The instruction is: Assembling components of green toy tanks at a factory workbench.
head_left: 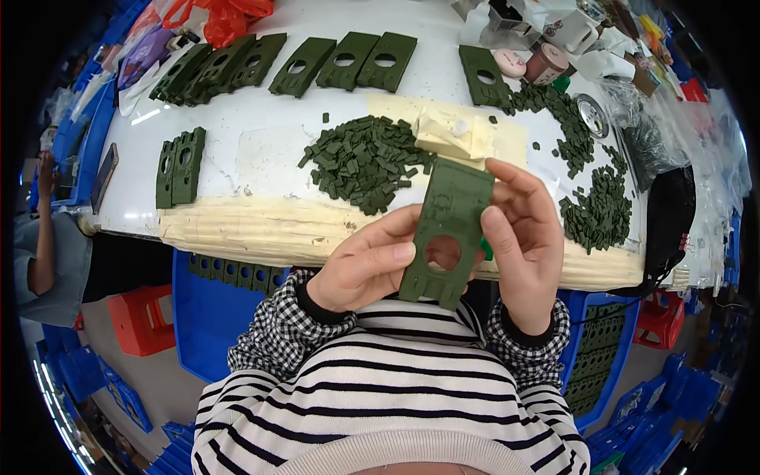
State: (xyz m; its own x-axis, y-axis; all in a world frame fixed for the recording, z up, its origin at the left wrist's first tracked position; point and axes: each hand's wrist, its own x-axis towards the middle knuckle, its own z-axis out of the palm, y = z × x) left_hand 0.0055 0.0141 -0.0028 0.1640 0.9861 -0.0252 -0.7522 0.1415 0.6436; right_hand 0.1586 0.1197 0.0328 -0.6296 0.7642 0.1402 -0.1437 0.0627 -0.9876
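A dark green plastic toy tank hull (457,194) with a round hole near its lower end is held up over the front table edge. My left hand (358,265) grips its left side, thumb on the face beside the hole. Along its right edge, my right hand (526,249) closes on the part, thumb and bent fingers against the side. A bright green bit (486,249) shows behind that edge; what it is I cannot make out. Just beyond the hull lie a heap of small green plastic pieces (360,162) and a cream-coloured block (455,131).
Similar hulls (344,62) lie along the table's far side, with a pair (180,168) at left. More small pieces (598,207) are heaped at right, near a round metal tin (590,116). Blue bins (210,332) and a red stool (142,321) stand below; another person's arm (43,229) shows at far left.
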